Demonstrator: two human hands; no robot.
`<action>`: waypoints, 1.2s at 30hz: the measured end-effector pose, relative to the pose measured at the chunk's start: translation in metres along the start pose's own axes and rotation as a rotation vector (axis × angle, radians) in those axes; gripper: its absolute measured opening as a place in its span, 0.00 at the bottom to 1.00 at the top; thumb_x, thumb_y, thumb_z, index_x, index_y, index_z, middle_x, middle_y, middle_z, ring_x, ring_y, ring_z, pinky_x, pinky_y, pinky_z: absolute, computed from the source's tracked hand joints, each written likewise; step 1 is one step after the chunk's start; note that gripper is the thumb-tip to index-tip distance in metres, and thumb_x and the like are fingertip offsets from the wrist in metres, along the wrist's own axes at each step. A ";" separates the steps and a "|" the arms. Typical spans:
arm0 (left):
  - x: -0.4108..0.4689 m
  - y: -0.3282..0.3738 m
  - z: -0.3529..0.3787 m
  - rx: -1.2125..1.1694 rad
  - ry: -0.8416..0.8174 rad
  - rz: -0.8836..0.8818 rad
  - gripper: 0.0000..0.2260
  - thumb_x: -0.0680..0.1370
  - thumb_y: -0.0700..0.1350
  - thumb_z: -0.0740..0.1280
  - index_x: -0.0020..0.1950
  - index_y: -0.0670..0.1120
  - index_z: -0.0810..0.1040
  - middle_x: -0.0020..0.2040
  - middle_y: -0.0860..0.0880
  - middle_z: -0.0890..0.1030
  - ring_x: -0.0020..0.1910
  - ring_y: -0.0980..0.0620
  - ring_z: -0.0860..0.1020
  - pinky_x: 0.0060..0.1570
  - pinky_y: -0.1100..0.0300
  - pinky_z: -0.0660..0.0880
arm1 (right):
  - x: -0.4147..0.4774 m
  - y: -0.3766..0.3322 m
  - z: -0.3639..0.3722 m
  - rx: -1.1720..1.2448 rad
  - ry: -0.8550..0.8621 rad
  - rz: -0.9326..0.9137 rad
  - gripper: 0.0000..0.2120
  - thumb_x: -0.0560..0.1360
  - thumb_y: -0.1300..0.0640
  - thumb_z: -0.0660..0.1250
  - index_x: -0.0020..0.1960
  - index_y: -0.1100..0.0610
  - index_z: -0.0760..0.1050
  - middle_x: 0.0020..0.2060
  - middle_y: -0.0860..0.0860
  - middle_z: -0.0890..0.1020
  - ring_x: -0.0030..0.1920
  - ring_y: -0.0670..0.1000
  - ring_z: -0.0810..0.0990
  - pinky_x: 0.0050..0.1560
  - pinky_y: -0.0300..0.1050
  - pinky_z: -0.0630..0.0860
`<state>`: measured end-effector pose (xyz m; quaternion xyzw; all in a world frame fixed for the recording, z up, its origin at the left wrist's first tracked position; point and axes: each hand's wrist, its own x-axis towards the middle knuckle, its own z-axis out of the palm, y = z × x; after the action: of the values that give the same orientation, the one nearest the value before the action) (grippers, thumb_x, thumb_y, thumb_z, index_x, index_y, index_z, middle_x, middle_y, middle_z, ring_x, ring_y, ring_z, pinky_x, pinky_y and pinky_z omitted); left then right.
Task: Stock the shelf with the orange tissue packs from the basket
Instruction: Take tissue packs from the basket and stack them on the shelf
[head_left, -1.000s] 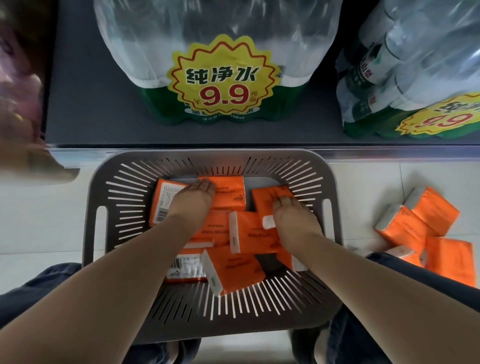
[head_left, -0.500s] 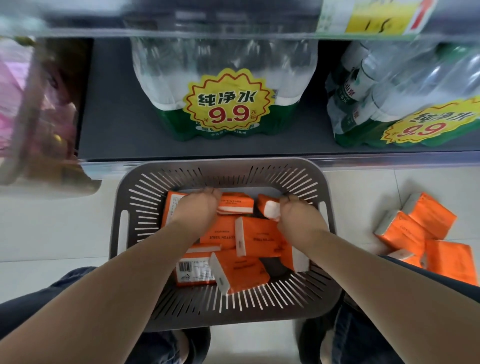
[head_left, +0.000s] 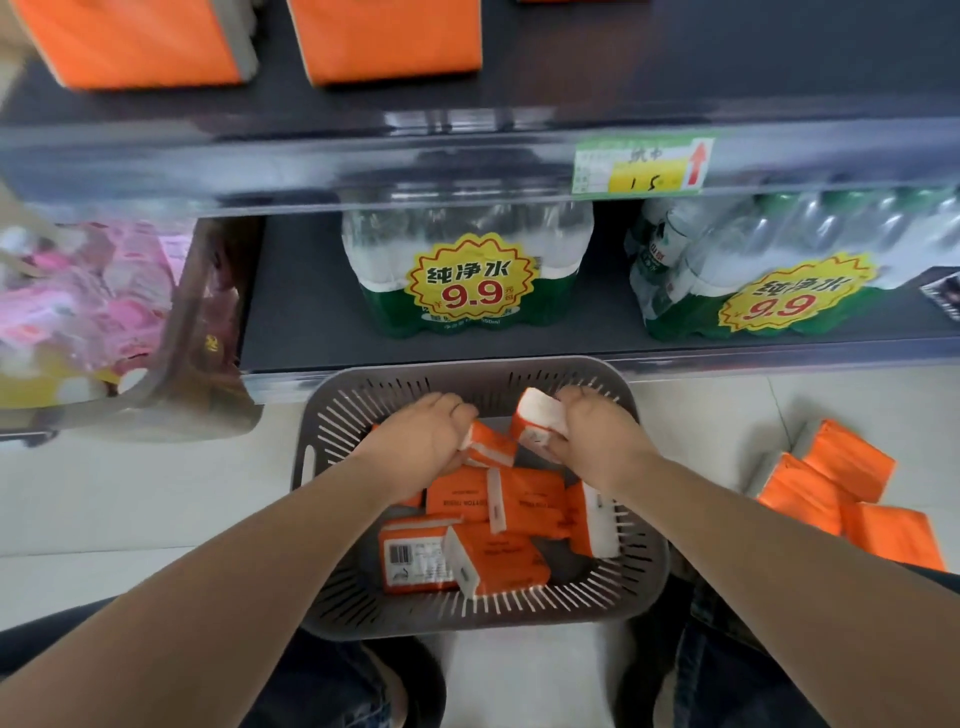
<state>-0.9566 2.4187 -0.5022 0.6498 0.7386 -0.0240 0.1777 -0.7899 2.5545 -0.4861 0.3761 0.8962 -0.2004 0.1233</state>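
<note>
Gripping orange tissue pack (head_left: 491, 448), L hand (head_left: 421, 441) fingers clamped; R hand (head_left: 605, 436) same on second pack (head_left: 536, 422), 12 o'clock in grey slotted plastic basket (head_left: 332, 441).

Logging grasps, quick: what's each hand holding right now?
Left hand: closed, holding the left pack.
Right hand: closed, holding the right pack, white end up.
</note>
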 end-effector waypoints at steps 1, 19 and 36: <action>-0.003 0.004 -0.007 0.005 0.019 0.028 0.20 0.80 0.50 0.62 0.70 0.46 0.68 0.66 0.46 0.73 0.65 0.47 0.71 0.65 0.57 0.66 | -0.002 -0.002 -0.004 0.006 0.013 -0.010 0.21 0.75 0.47 0.65 0.64 0.56 0.69 0.57 0.54 0.78 0.55 0.55 0.78 0.52 0.46 0.75; -0.046 0.052 -0.089 0.034 0.199 0.196 0.20 0.80 0.55 0.59 0.66 0.45 0.70 0.78 0.43 0.59 0.78 0.47 0.54 0.75 0.56 0.45 | -0.051 -0.039 -0.090 0.293 0.032 -0.256 0.20 0.71 0.51 0.68 0.61 0.51 0.66 0.51 0.48 0.81 0.48 0.50 0.81 0.48 0.51 0.78; -0.072 0.062 -0.117 -0.980 0.331 -0.146 0.05 0.79 0.51 0.65 0.49 0.50 0.73 0.46 0.46 0.81 0.43 0.48 0.82 0.40 0.51 0.79 | -0.058 -0.046 -0.144 0.777 -0.158 -0.134 0.23 0.74 0.48 0.68 0.66 0.51 0.68 0.58 0.49 0.78 0.55 0.47 0.79 0.54 0.42 0.76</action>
<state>-0.9169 2.3905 -0.3598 0.4323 0.7248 0.4152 0.3396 -0.7933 2.5538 -0.3238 0.3190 0.7639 -0.5603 0.0270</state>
